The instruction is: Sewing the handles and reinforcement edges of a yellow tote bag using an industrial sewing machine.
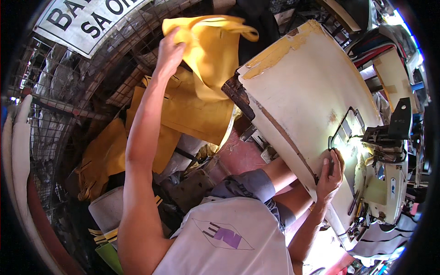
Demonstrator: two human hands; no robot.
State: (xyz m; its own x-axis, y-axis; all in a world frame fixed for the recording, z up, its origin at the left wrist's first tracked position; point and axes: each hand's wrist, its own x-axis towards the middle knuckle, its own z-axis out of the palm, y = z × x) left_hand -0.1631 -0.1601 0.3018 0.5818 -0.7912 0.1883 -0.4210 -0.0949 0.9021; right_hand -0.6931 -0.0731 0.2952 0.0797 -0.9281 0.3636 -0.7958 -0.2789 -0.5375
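My left hand (pixel 170 52) is stretched far out to the left, closed on the edge of a yellow fabric piece (pixel 208 50) with a strap-like loop at its far right corner. The piece hangs over a pile of similar yellow fabric (pixel 197 112). Nearer to me, my right hand (pixel 331 176) rests on the worn white tabletop (pixel 302 91), fingers stretched out and thumb apart. Its fingertips lie beside a dark-edged opening in the table, next to the lit needle area of a sewing machine (pixel 387 183). I see nothing held in it.
More yellow fabric (pixel 105 156) is heaped at the left, against a wire mesh wall (pixel 50 114). Small tools (pixel 355 204) lie by the sewing machine. A white sign (pixel 87 23) hangs at the upper left. The table's chipped corner (pixel 238 91) juts toward the pile.
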